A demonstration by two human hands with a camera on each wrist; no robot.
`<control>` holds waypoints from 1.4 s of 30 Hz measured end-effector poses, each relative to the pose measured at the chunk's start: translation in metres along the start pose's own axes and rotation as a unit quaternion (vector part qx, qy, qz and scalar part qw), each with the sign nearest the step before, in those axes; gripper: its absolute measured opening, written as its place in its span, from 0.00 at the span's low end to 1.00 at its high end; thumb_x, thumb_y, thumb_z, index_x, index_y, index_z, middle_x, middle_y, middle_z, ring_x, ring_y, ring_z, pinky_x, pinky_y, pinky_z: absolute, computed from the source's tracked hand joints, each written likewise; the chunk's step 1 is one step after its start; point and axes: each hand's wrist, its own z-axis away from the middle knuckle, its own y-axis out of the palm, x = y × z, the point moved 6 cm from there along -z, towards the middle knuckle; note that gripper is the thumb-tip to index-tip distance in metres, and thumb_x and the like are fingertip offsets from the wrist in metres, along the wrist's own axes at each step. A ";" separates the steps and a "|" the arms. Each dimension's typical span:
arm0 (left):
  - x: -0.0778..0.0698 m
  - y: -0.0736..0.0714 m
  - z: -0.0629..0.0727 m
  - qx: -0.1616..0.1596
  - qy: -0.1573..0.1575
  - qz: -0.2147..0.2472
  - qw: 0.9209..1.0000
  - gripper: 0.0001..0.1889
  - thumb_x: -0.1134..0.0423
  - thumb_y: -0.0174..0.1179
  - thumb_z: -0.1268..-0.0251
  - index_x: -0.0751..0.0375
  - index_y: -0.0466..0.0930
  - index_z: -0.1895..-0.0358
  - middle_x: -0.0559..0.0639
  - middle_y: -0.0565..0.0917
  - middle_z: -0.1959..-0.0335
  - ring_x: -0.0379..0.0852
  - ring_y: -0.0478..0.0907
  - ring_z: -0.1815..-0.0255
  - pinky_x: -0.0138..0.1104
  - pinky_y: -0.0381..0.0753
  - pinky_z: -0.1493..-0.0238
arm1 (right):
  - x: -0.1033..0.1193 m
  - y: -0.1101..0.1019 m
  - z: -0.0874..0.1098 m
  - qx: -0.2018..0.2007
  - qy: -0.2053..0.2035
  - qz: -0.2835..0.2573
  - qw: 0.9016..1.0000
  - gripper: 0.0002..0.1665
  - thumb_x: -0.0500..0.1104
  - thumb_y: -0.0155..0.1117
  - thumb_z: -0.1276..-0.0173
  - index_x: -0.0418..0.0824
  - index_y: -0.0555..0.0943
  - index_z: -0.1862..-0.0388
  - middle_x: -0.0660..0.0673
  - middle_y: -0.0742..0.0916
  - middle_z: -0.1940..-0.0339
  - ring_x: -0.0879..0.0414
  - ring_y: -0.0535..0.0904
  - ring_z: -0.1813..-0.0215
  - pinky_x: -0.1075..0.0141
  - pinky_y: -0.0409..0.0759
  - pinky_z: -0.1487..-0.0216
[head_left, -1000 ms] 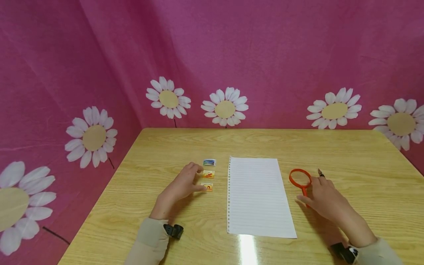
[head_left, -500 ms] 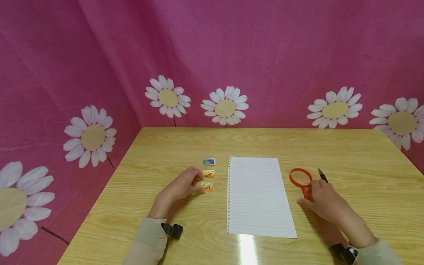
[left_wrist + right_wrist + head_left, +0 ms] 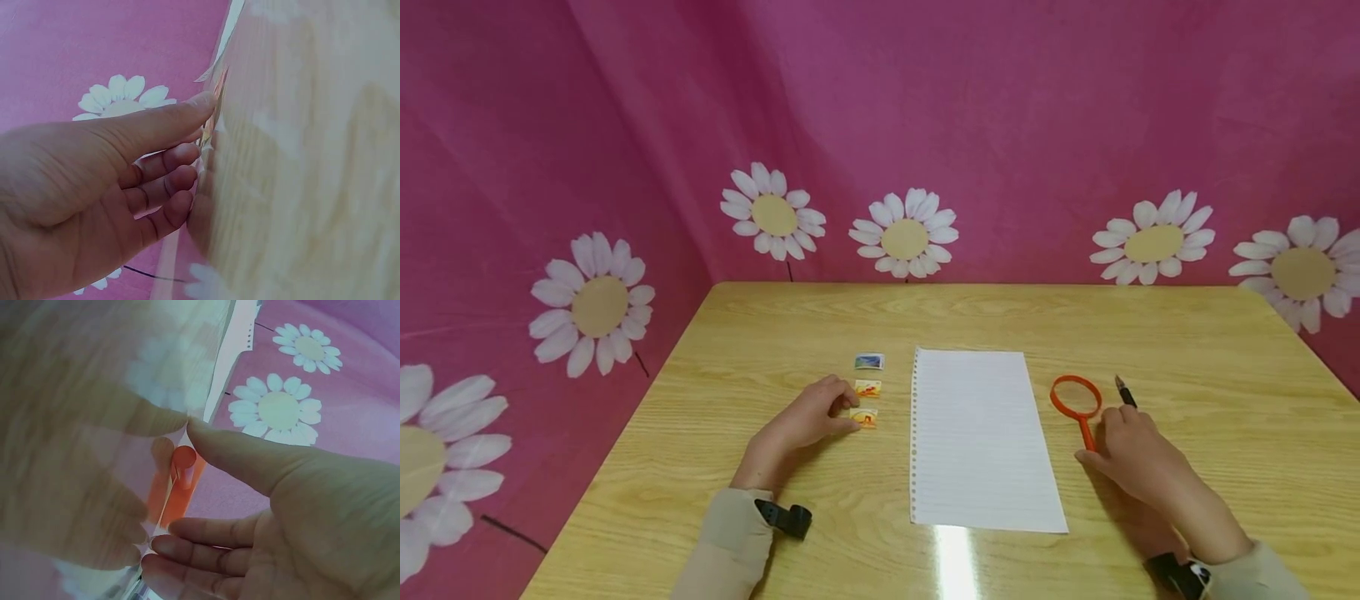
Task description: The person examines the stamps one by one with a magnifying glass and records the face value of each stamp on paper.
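Note:
My left hand [image 3: 805, 417] rests on the table at the left of three small stamp-like pictures in a column. Its thumb tip lies at the edge of the nearest yellow picture [image 3: 864, 418]; its curved fingers sit beside the middle yellow picture [image 3: 868, 389]. The blue picture [image 3: 869, 361] is farthest off. My right hand [image 3: 1135, 446] rests with fingertips and thumb on the table, spread around the red magnifying glass [image 3: 1077, 396]. Its handle [image 3: 184, 465] stands apart from thumb and fingers in the right wrist view. A black fountain pen [image 3: 1125, 391] is partly hidden behind this hand.
A lined sheet of paper [image 3: 981, 442] with punched holes lies between the hands on the wooden table [image 3: 985, 312]. A pink cloth [image 3: 1000, 100] with daisies hangs behind and at the left. A black strap with a camera sits on each wrist.
My left fingers have drawn in slightly toward the thumb, showing more of the pictures. The right fingers have pulled back a little, baring more of the pen. The head view has tilted slightly down.

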 end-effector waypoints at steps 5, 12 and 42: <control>0.003 0.000 -0.002 -0.005 -0.009 0.002 1.000 0.11 0.63 0.67 0.39 0.61 0.78 0.57 0.50 0.73 0.65 0.41 0.66 0.64 0.30 0.67 0.61 | 0.004 -0.002 -0.002 -0.005 -0.004 0.002 1.000 0.29 0.47 0.72 0.40 0.23 0.70 0.62 0.36 0.74 0.70 0.45 0.69 0.67 0.52 0.73 0.64; 0.004 -0.001 -0.002 -0.006 -0.005 0.005 1.000 0.11 0.63 0.67 0.39 0.61 0.77 0.57 0.51 0.72 0.65 0.42 0.66 0.64 0.29 0.67 0.62 | 0.008 -0.003 -0.003 -0.005 -0.003 -0.002 1.000 0.24 0.44 0.70 0.39 0.27 0.69 0.66 0.40 0.72 0.72 0.48 0.66 0.68 0.56 0.68 0.66; 0.004 0.002 -0.001 -0.001 -0.009 0.007 1.000 0.11 0.62 0.67 0.38 0.60 0.77 0.57 0.50 0.72 0.64 0.42 0.66 0.63 0.30 0.67 0.61 | -0.003 0.002 -0.008 0.040 0.072 -0.112 0.990 0.10 0.32 0.60 0.34 0.26 0.69 0.65 0.40 0.78 0.77 0.53 0.70 0.75 0.62 0.70 0.74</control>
